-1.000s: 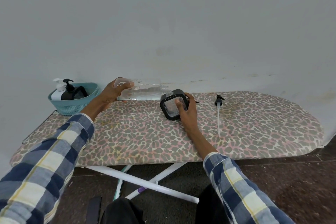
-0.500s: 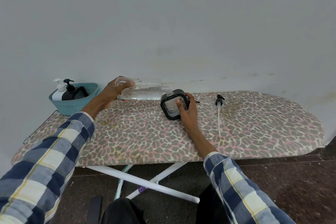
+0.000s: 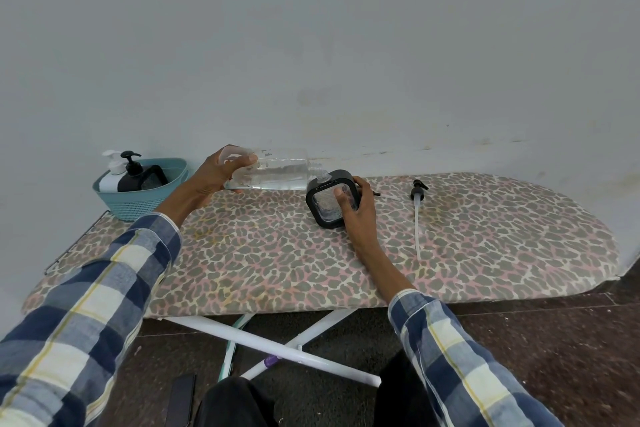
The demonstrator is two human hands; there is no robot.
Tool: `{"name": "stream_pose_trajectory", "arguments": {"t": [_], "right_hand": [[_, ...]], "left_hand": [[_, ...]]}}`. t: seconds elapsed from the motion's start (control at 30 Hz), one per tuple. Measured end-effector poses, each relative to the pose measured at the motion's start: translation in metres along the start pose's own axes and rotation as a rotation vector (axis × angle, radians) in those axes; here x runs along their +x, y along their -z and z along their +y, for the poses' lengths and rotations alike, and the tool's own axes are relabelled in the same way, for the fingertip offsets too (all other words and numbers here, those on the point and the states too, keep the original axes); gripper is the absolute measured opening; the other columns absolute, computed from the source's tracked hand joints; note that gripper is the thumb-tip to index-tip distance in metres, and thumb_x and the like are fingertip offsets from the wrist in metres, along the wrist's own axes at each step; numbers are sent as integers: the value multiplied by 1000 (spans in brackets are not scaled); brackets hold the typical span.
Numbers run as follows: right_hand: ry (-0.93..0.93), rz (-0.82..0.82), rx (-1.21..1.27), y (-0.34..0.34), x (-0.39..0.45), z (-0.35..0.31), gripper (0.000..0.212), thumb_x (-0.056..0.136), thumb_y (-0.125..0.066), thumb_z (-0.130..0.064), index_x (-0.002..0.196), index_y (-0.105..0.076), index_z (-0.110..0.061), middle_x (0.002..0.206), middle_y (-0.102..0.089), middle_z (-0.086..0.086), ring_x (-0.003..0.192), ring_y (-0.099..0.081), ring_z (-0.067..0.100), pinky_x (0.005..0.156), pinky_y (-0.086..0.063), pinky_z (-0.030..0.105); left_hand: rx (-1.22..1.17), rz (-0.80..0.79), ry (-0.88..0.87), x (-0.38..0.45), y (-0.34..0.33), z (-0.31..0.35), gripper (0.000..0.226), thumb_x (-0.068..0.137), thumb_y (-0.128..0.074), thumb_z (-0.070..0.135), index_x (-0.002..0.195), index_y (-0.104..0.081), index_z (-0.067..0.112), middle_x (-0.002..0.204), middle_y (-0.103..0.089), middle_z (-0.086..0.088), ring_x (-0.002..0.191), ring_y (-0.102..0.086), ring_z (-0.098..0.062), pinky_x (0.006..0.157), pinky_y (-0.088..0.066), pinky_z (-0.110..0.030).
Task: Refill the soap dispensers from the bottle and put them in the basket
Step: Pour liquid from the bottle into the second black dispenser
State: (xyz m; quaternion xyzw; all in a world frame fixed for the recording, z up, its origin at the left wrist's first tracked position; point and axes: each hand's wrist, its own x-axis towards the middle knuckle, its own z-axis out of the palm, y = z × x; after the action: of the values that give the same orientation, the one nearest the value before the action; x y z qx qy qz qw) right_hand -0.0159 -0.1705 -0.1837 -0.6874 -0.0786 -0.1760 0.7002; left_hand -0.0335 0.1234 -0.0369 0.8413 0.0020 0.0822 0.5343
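My left hand [image 3: 211,180] grips the base of a clear plastic bottle [image 3: 277,173] held almost level, its neck meeting the top opening of a square black-framed clear soap dispenser [image 3: 327,203]. That dispenser stands tilted on the ironing board, with my right hand [image 3: 358,215] wrapped round its right side. A black pump head with a long white tube [image 3: 417,215] lies on the board to the right. At the far left a teal basket [image 3: 138,204] holds a white dispenser [image 3: 110,177] and a black dispenser [image 3: 131,173].
The leopard-print ironing board [image 3: 485,253] runs left to right against a pale wall, with white crossed legs [image 3: 277,347] underneath. A small dark piece [image 3: 377,195] lies just right of the held dispenser. A dark phone-like object [image 3: 180,399] lies on the floor.
Almost nothing has moved. The bottle stays tipped at the dispenser's mouth, and both hands keep their grip.
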Motion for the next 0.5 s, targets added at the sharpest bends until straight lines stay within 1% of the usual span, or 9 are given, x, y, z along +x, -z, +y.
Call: {"name": "stream_pose_trajectory", "arguments": {"t": [0.13, 0.2, 0.27, 0.33, 0.43, 0.5], "right_hand": [[2, -3, 1, 0, 0, 2, 58, 100, -69, -48, 148, -48, -23, 142, -57, 0, 131, -57, 16, 112, -48, 35], [1, -5, -4, 0, 1, 1, 58, 100, -69, -48, 148, -48, -23, 143, -57, 0, 132, -56, 16, 112, -48, 34], [4, -7, -5, 0, 0, 1, 58, 100, -69, -47, 148, -48, -22, 142, -57, 0, 131, -56, 16, 111, -48, 33], [9, -9, 3, 0, 0, 0, 57, 100, -69, -46, 147, -49, -22, 141, -57, 0, 131, -57, 15, 111, -48, 32], [5, -11, 7, 0, 0, -1, 56, 101, -69, -43, 148, -48, -21, 143, -56, 1, 132, -56, 16, 110, -46, 28], [1, -12, 8, 0, 0, -2, 57, 101, -69, -43, 149, -48, -20, 143, -56, 1, 133, -55, 15, 110, -46, 27]], "left_hand": [[-1, 6, -6, -3, 0, 2, 35, 67, -75, 73, 96, -76, 52, 128, -70, 5, 116, -68, -18, 72, -58, -31], [2, 9, -14, -4, -1, 3, 27, 75, -77, 68, 96, -76, 51, 127, -70, 6, 116, -68, -18, 71, -58, -29], [12, 9, -26, -2, -1, 3, 11, 94, -76, 52, 102, -75, 44, 131, -70, 0, 117, -67, -20, 73, -56, -28], [18, 4, -30, 0, -1, 2, 6, 102, -70, 38, 108, -72, 36, 135, -69, -6, 116, -66, -21, 75, -54, -28], [12, 3, -25, -1, -2, 4, 8, 103, -69, 36, 110, -71, 33, 135, -69, -6, 120, -66, -24, 76, -54, -28], [11, -1, -27, -2, -2, 5, 8, 103, -69, 36, 111, -70, 33, 135, -69, -6, 117, -68, -23, 73, -57, -25]]}}
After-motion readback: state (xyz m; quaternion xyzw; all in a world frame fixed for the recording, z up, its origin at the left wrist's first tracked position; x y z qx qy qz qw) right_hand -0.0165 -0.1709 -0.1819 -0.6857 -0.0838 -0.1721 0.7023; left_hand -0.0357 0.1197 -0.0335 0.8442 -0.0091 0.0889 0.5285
